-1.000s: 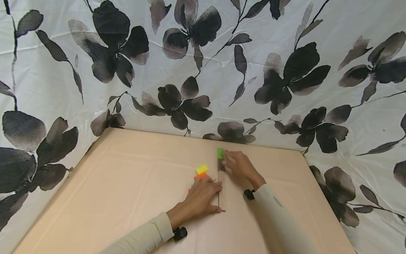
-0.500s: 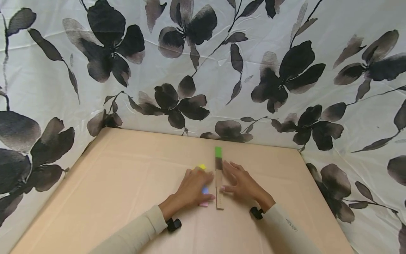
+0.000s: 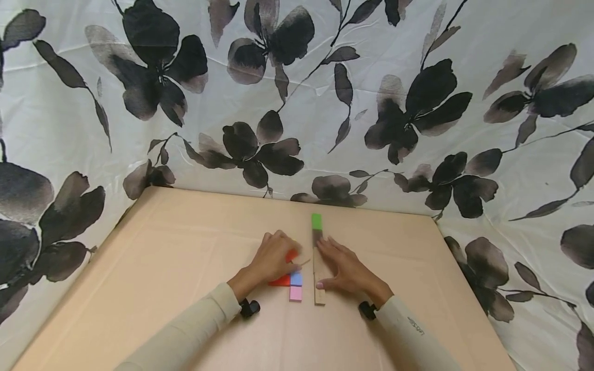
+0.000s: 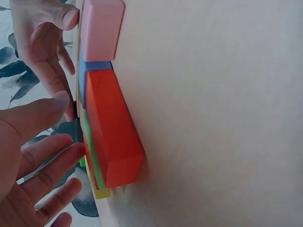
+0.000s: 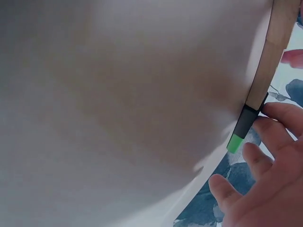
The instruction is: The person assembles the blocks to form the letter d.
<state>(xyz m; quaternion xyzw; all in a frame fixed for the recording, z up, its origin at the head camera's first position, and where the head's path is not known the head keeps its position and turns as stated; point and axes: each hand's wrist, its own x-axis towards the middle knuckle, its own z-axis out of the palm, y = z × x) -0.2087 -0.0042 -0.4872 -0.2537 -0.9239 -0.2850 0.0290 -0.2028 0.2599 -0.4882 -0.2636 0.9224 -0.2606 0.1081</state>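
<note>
In the head view my left hand hovers over a cluster of coloured blocks, its fingers around an orange block. The left wrist view shows those fingers relaxed and apart beside a large red block. A green block, a yellow block, a blue block and a pink block adjoin it. My right hand lies along a straight row of wooden blocks, fingertips by its black block and thumb near its front end. A bright green block tops that row.
The blocks lie on a wide tan board. Behind it and around its sides spreads a white cloth with dark flowers. A narrow gap separates the coloured cluster from the wooden row.
My left hand moves off the wooden row, leftward to the coloured blocks, uncovering the blue and pink ones. My right hand slides from the green end down along the row.
</note>
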